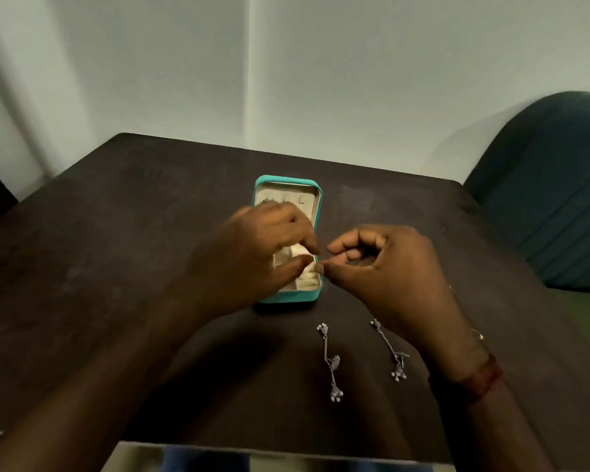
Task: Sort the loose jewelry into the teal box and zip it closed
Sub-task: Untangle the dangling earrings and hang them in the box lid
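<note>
While my left hand [259,247] and right hand [389,264] meet over the open teal box [286,296], both pinch one tiny piece [318,266], probably to seat it in the padding. Two silver chains [331,362] lie loose on the table [116,233] nearby.

both hands [266,247] [385,267] crowding over the box [288,296], two chains [331,362] [390,349] lying just in front, table [99,250] bare out left

"Anything worn near the R hand [399,277]?"
"Yep, dark red thread band [485,375] round the wrist, plus a thin gold-ish chain [478,334] just above it. Forearms bare."
"Legs?"
"Blue cloth [201,460], v. blurred."
</note>
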